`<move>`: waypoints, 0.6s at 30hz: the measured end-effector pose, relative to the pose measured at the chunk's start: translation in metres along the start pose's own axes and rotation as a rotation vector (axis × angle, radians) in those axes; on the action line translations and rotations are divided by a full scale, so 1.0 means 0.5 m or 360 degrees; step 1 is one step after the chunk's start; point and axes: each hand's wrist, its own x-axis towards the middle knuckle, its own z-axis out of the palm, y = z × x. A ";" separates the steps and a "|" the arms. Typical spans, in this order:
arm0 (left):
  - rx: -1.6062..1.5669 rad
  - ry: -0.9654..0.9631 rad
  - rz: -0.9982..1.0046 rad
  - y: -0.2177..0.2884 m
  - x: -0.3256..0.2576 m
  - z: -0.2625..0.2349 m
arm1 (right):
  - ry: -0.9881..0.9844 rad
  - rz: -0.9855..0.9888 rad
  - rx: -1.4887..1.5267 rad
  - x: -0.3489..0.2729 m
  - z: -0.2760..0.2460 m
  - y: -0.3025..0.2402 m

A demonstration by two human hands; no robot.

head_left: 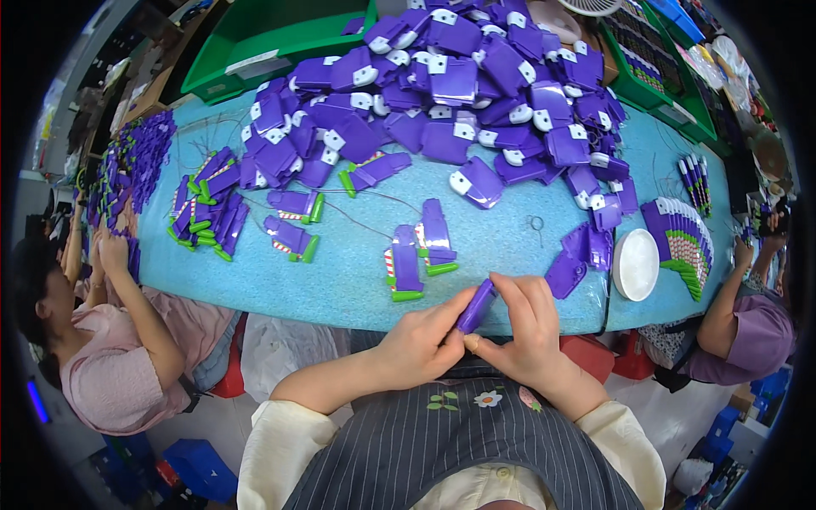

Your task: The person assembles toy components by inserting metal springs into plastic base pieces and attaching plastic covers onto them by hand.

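My left hand (421, 342) and my right hand (525, 333) meet at the near edge of the blue table (357, 280), both gripping one small purple plastic piece (476, 307) held edge-on between the fingers. Just beyond them lie two finished purple pieces with green ends and red-white striped parts (406, 263) (437, 238). A large heap of purple shells with white tabs (459, 85) fills the far middle of the table. A few plain purple shells (578, 255) lie to the right of my hands.
A white round dish (636, 264) and a fanned row of finished pieces (684, 242) sit at right. More finished pieces (208, 208) are piled at left. Green bins (272, 42) stand at the far side. A person sits at each side, left (110, 340) and right (748, 323).
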 end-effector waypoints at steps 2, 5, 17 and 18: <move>-0.0067 0.0070 -0.0123 -0.016 -0.007 -0.007 | 0.0077 -0.0021 -0.0024 -0.005 0.002 -0.006; -0.0894 0.0599 -0.0355 -0.049 -0.018 -0.049 | 0.0048 0.0032 -0.0076 0.004 -0.014 0.012; -0.0813 0.0390 -0.0690 -0.086 0.004 -0.137 | -0.0331 -0.0245 -0.0384 0.081 0.077 0.044; -0.0851 0.0290 -0.0655 -0.084 0.006 -0.121 | -0.0337 -0.0250 -0.0385 0.078 0.057 0.044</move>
